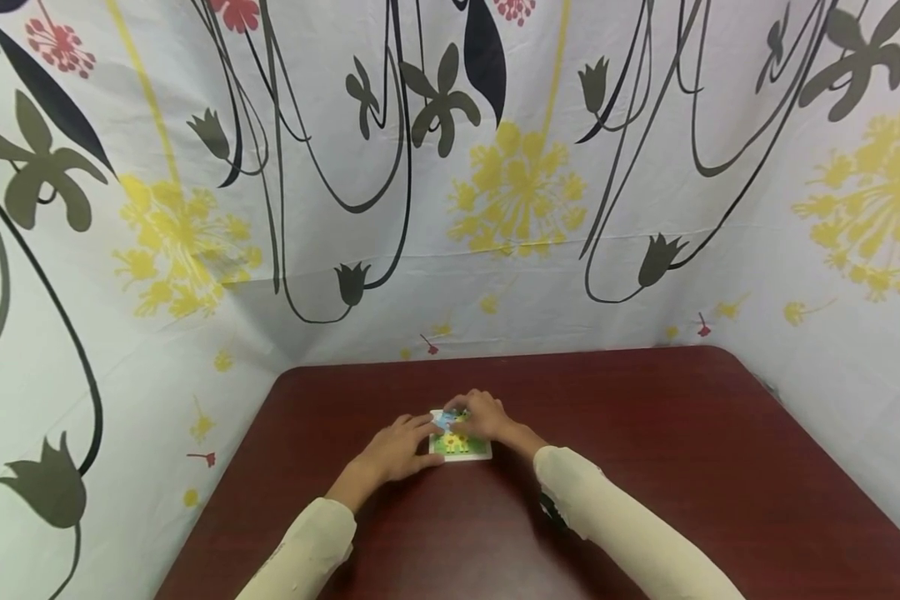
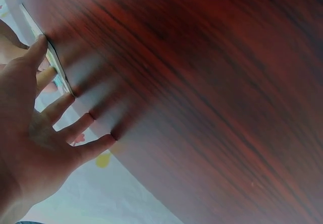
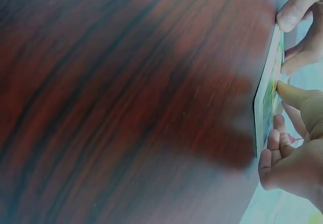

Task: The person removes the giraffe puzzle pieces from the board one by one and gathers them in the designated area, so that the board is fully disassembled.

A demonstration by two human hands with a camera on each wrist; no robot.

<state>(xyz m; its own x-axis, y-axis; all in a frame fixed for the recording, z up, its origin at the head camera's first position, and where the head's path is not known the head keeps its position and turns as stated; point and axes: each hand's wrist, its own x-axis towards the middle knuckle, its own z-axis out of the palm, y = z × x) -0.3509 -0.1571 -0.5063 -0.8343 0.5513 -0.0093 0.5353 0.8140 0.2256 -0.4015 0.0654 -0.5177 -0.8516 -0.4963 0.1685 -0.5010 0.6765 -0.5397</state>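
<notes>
Cloth-lined indoor space, flower-printed fabric walls [image 1: 450,300], reddish table [image 1: 645,433]

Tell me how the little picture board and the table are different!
The picture board is small, but the table is much bigger. The board has bright colors, with green, yellow and blue inside a white edge, while the table is dark reddish brown. The board lies on top; the table is underneath it. Both have a flat shape on top.
</notes>
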